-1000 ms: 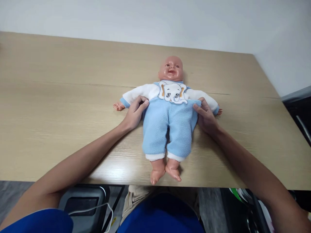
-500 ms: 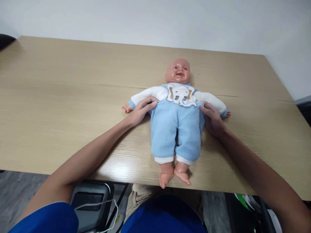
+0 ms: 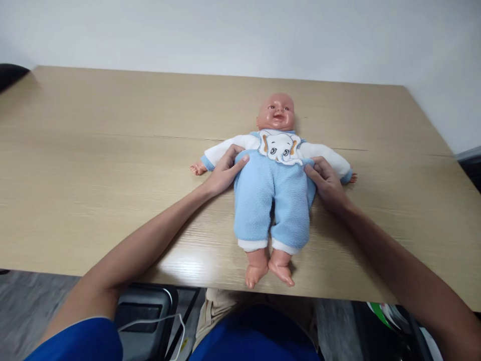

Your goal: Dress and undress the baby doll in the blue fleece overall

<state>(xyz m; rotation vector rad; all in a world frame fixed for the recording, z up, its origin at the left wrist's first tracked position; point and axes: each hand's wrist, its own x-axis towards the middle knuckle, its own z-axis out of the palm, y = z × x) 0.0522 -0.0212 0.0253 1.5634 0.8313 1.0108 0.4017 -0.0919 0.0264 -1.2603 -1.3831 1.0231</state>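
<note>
A baby doll (image 3: 276,115) lies face up on the wooden table, its head away from me and its bare feet close to the front edge. It wears a white and light blue top (image 3: 246,144) with an elephant patch (image 3: 280,145) on the chest, and fuzzy light blue pants (image 3: 253,200) with white cuffs. At the waist on the left side, my left hand (image 3: 226,173) pinches the pants between thumb and fingers. Opposite it, my right hand (image 3: 326,180) is closed on the right side of the waistband, thumb on top.
The wooden table (image 3: 112,165) reaches back to a pale wall (image 3: 225,35). Below the front edge at the left are a dark grey case (image 3: 143,326) and a white cable (image 3: 182,326). Dark items with a green and white piece (image 3: 380,314) lie below at the right.
Both thumbs have shifted slightly inward over the waistband, and my left hand has moved a little up and right. The doll stays nearly in place.
</note>
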